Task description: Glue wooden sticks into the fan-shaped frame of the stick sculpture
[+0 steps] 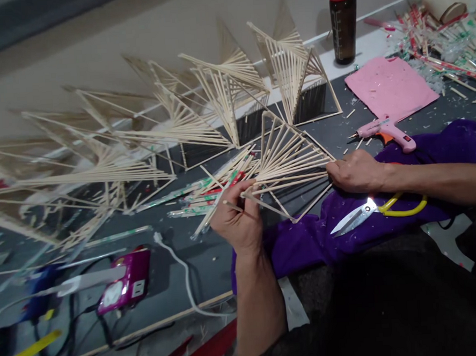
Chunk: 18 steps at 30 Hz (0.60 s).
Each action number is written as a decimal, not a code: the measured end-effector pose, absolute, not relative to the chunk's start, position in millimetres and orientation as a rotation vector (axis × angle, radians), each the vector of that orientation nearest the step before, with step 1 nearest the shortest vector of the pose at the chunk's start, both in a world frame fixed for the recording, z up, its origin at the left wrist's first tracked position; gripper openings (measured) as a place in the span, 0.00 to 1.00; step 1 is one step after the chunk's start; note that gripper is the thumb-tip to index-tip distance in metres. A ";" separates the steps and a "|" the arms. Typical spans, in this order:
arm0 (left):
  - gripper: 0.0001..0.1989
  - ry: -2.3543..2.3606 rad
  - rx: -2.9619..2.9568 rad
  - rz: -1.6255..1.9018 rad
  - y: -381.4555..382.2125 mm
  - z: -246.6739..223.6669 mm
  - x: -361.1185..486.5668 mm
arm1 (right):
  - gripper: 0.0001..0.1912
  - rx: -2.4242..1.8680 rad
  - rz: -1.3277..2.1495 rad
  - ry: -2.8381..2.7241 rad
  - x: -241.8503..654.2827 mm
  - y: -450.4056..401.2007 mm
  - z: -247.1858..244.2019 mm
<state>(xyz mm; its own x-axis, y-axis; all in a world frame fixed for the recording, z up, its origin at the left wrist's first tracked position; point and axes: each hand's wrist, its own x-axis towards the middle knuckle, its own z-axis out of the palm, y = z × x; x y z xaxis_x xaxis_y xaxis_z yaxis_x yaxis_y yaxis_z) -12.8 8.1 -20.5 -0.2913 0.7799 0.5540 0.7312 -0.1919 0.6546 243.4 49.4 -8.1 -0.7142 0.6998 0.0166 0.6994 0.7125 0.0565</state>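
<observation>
A fan-shaped stick frame (289, 164) lies on the dark table (194, 256), its lower corner over a purple cloth (306, 238). The left hand (238, 221) sits at the frame's near-left corner — fingers curled around a few loose sticks (234, 206), thumb pressing the frame's edge. The right hand (356, 172) rests at the frame's right tip, fingers closed on its end. Scissors (355, 216) with yellow handles lie on the cloth just below the right hand; a pink glue gun (386, 131) lies beyond it — right of the frame.
</observation>
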 end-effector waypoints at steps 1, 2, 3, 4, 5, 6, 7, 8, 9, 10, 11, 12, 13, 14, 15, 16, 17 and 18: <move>0.11 1.957 1.825 1.553 8.2 -19.7 -11.8 | 0.17 1.189 0.082 2.892 243.0 49.0 -7.8; 0.11 1.946 1.811 1.588 8.3 -19.0 -10.8 | 0.17 1.193 0.072 2.878 242.6 48.6 -7.3; 0.11 1.933 1.806 1.612 8.6 -18.4 -9.8 | 0.17 1.196 0.060 2.864 242.2 48.2 -6.8; 0.11 1.919 1.808 1.621 9.0 -17.9 -8.9 | 0.18 1.199 0.048 2.849 241.9 47.8 -6.1; 0.11 1.908 1.807 1.630 9.4 -17.6 -8.1 | 0.18 1.197 0.035 2.840 241.7 47.6 -5.4; 0.11 1.904 1.803 1.637 9.8 -17.3 -7.3 | 0.19 1.193 0.019 2.836 241.6 47.4 -4.7; 0.11 1.908 1.798 1.638 10.2 -17.0 -6.6 | 0.19 1.189 0.000 2.834 241.7 47.4 -4.1; 0.11 1.912 1.794 1.641 10.5 -16.6 -5.9 | 0.19 1.187 -0.018 2.834 241.9 47.6 -3.6; 0.11 1.912 1.789 1.645 10.7 -16.1 -5.2 | 0.19 1.186 -0.033 2.836 242.1 47.9 -3.5; 0.10 1.910 1.787 1.648 10.8 -15.6 -4.4 | 0.19 1.188 -0.043 2.837 242.3 48.4 -3.7; 0.10 1.907 1.786 1.652 10.9 -15.1 -3.8 | 0.19 1.191 -0.050 2.837 242.5 49.1 -4.3; 0.10 1.907 1.789 1.650 10.9 -14.6 -3.2 | 0.19 1.196 -0.054 2.837 242.5 49.7 -5.0; 0.10 1.912 1.794 1.647 11.0 -14.2 -2.8 | 0.19 1.198 -0.058 2.838 242.5 50.2 -6.0; 0.10 1.921 1.800 1.643 11.2 -13.9 -2.6 | 0.19 1.198 -0.062 2.839 242.5 50.5 -6.8; 0.11 1.930 1.807 1.638 11.5 -13.7 -2.7 | 0.19 1.201 -0.064 2.840 242.5 50.5 -7.2; 0.10 1.933 1.814 1.637 11.9 -13.7 -3.1 | 0.19 1.204 -0.062 2.843 242.8 50.1 -7.0; 0.10 1.925 1.819 1.640 12.5 -13.9 -3.8 | 0.19 1.206 -0.055 2.853 243.5 49.5 -5.9; 0.10 1.913 1.819 1.646 13.2 -14.2 -4.8 | 0.20 1.202 -0.047 2.870 244.6 48.8 -3.7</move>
